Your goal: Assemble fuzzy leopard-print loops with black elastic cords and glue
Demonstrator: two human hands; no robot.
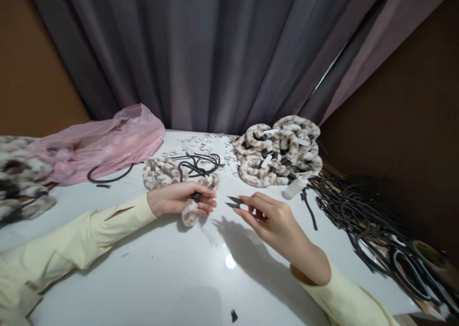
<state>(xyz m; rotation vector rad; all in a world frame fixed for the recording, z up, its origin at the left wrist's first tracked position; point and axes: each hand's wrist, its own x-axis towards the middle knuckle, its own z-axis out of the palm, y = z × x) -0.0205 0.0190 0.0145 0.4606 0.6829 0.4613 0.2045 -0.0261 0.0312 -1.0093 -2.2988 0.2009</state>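
One black scrap (234, 315) is seen nearest. By the left hand (177, 197), a fluffy mottled tube (190, 214) is held in curled fingers, its visible end pointed near; to its right, slim snips (234, 200) are pinched by the right hand (274, 216), tips parted and aimed left. Beyond, smooth black cords (195, 166), plush loops (297, 122) and a pleated curtain (193, 53) are seen.

- Left arm (89, 233): reaching in from the left
- Left hand (184, 198): fingers part-curled in a hold
- Right arm (344, 292): angled in from lower right
- Right hand (274, 218): thumb and forefinger pinching
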